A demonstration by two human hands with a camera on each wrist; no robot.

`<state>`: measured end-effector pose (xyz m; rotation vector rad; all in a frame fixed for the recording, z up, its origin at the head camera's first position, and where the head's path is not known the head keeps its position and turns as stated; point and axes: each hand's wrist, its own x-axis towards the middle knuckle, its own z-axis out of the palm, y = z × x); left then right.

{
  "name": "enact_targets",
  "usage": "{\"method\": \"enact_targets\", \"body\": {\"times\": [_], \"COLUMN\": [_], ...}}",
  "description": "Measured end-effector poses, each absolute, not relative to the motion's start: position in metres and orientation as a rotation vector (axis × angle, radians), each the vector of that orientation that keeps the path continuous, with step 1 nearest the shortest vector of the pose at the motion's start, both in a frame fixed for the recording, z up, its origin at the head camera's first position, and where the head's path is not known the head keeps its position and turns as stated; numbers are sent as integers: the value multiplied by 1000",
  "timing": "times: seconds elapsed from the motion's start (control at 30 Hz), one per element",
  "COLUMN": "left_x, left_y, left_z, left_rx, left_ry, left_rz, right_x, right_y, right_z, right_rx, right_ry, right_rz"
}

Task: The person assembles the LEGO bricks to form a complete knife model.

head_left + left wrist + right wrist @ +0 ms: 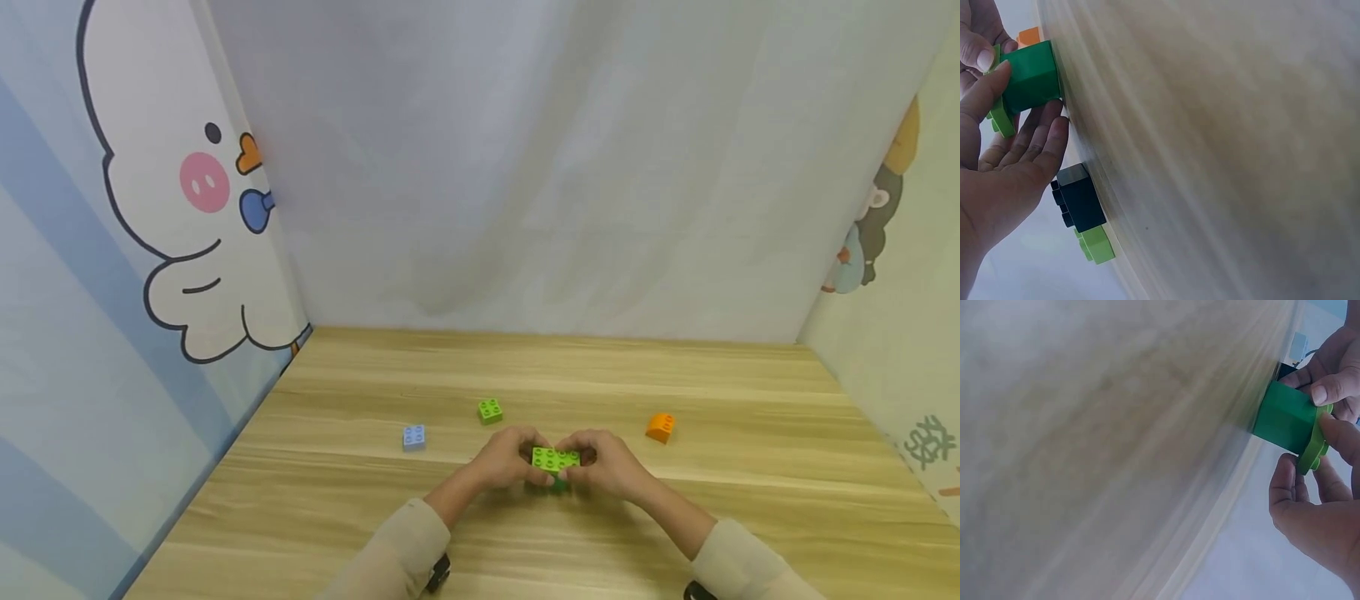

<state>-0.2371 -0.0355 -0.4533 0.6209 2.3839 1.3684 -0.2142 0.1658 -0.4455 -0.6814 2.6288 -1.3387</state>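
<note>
At the table's near middle, my left hand [513, 458] and right hand [603, 464] meet at a lime green toy building brick [555, 460], studs up. Each hand pinches one end of it, thumb on the near side, fingers behind. Under it stands a dark green block [1034, 75], and the lime brick juts out past that block on both sides. The block's foot is at the tabletop in both wrist views. In the right wrist view my right hand's fingers [1285, 484] curl beside the overhanging end.
Loose on the wooden table [337, 517] lie a light blue brick [414, 437], a small lime green brick [491, 411] and an orange curved brick [661, 427]. A dark brick [1082, 200] shows beyond the left hand in the left wrist view. Fabric walls border the table.
</note>
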Motion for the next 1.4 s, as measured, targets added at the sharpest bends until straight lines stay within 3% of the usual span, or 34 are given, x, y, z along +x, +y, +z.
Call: {"method": "enact_targets", "body": {"times": [1.4], "left_x": [-230], "left_y": [-81], "left_z": [-442], "left_rx": [620], "left_ry": [2465], "left_rz": [1434], "right_x": [-214], "right_y": [175], "right_z": [-451], "right_rx": [-728], "right_ry": [2583], "right_rz": [-1356]}}
